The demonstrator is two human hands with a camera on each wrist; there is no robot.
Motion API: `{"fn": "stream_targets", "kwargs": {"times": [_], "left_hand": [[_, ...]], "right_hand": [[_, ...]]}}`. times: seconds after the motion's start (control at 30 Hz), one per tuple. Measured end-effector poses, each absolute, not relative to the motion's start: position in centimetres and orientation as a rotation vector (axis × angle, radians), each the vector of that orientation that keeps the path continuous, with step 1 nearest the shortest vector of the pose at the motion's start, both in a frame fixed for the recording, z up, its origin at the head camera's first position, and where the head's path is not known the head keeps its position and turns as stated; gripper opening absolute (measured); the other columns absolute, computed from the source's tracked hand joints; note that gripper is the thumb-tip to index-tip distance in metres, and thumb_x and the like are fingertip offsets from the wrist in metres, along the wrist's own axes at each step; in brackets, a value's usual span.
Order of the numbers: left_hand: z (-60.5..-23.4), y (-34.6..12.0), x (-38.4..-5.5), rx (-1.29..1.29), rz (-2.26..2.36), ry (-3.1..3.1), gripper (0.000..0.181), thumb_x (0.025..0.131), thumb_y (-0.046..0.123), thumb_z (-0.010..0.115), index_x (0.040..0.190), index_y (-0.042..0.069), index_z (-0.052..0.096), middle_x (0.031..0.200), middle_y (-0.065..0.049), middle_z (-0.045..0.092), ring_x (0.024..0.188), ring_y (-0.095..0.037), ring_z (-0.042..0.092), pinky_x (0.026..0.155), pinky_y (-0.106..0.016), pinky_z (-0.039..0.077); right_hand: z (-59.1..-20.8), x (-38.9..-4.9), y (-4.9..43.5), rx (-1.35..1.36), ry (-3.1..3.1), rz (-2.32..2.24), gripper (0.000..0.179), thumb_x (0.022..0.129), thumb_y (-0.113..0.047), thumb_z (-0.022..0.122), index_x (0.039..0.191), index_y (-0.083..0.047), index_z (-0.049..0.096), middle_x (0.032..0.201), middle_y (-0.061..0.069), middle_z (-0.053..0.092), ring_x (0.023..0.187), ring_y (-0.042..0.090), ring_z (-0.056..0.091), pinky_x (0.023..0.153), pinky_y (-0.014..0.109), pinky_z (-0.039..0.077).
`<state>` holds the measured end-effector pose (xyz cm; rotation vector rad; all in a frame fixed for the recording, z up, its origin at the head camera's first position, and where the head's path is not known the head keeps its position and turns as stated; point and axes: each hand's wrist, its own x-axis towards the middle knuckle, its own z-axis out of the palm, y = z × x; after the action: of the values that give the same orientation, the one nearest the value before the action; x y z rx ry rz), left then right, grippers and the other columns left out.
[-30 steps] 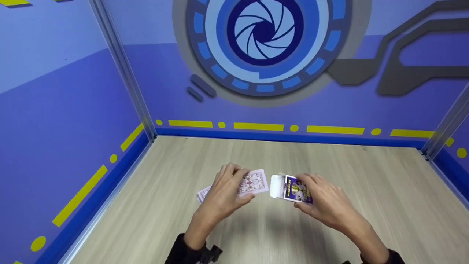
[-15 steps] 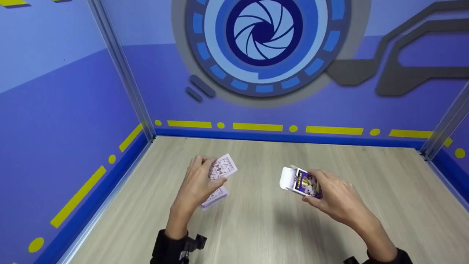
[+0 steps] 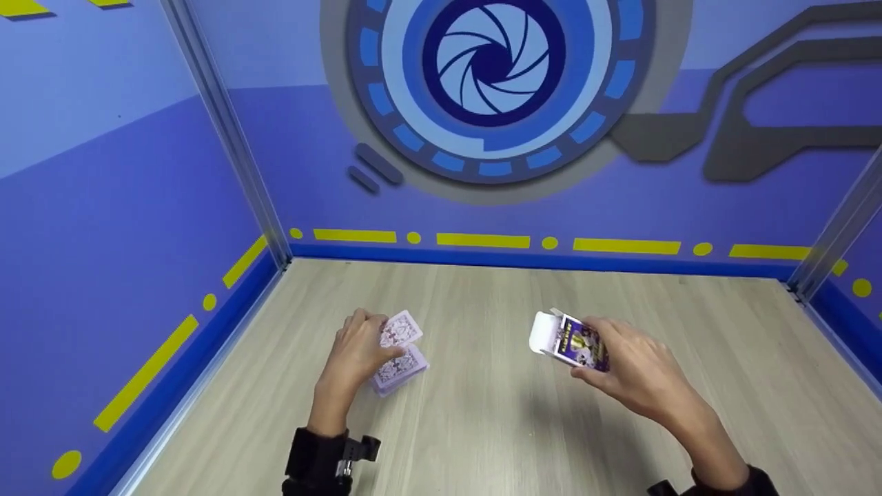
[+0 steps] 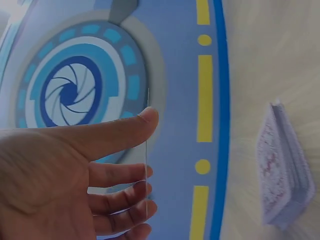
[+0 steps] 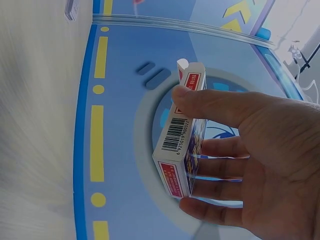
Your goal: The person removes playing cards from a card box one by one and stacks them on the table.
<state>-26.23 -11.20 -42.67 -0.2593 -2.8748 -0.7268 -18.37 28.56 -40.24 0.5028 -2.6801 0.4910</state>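
My left hand (image 3: 353,348) pinches a playing card (image 3: 401,329) with a pink floral back between thumb and fingers. In the left wrist view that card shows only as a thin edge (image 4: 146,155). Just below the hand lies a stack of playing cards (image 3: 400,368) with the same back, on the table and apart from the held card in the left wrist view. My right hand (image 3: 637,368) grips a purple and white card box (image 3: 582,344) in the air, its white flap (image 3: 544,333) folded out towards the left. A barcode side (image 5: 175,132) shows in the right wrist view.
The light wood tabletop (image 3: 482,413) runs back to a blue printed wall (image 3: 496,213). Another blue wall (image 3: 138,275) borders the left side, with a metal corner post (image 3: 227,131) between the two.
My left hand has moved left with the card, away from the box opening and down over the stack, which shows more now. My right hand has shifted slightly right with the box.
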Motion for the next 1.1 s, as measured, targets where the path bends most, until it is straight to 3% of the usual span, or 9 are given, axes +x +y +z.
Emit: {"fn": "stream_targets", "kwargs": {"times": [0.37, 1.1], "left_hand": [[-44.9, -11.0, -27.2, -0.211, -0.740, -2.992, 0.060, 0.079, 0.020, 0.091, 0.127, -0.007, 0.066, 0.111, -0.017, 0.060, 0.100, -0.031, 0.055, 0.096, -0.053, 0.045], [-48.1, -10.4, -28.1, -0.184, -0.691, -3.092, 0.052, 0.077, 0.017, 0.091, 0.116, -0.009, 0.069, 0.102, -0.015, 0.056, 0.095, -0.029, 0.052, 0.096, -0.054, 0.046]], "right_hand": [[-40.7, -18.6, 28.4, 0.519, -2.676, 0.481, 0.069, 0.075, -0.032, 0.093, 0.130, -0.003, 0.064, 0.110, 0.011, 0.070, 0.084, 0.019, 0.063, 0.065, 0.039, 0.049], [-41.4, -18.9, 28.5, 0.538, -2.716, 0.447, 0.070, 0.075, -0.034, 0.092, 0.130, 0.000, 0.064, 0.113, 0.014, 0.070, 0.088, 0.024, 0.065, 0.068, 0.044, 0.052]]}}
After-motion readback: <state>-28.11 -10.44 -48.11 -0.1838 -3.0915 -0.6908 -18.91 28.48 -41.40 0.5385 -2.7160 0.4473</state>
